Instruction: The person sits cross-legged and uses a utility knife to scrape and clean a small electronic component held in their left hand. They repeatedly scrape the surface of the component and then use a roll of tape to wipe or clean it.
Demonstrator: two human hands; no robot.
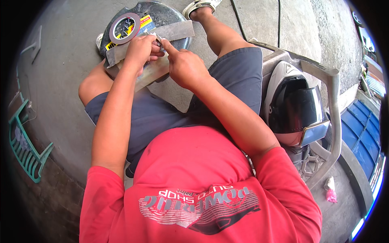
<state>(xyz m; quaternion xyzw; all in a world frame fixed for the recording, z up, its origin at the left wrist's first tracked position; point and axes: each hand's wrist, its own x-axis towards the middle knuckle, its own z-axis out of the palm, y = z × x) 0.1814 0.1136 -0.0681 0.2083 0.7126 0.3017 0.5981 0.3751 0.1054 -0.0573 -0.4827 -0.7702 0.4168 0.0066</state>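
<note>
My left hand (142,50) is closed, its fingers curled round something small and pale that I cannot make out. From the right, my right hand (187,68) meets it, index finger stretched to the same spot and the other fingers folded. Beneath them a flat greyish strip (180,30) lies across a dark round seat or drum top (152,9). A second flat, pale piece (156,73) slants below my hands, partly covered by them. A roll of tape (112,33) rests just beyond my left hand, on a yellow and blue printed package (146,22).
A worn plastic armchair (334,105) stands at my right, holding a white and black helmet (291,101) with a phone-like flat object (315,133) against it. A green plastic chair (28,152) is at far left. Two dark cables (239,18) cross the concrete floor.
</note>
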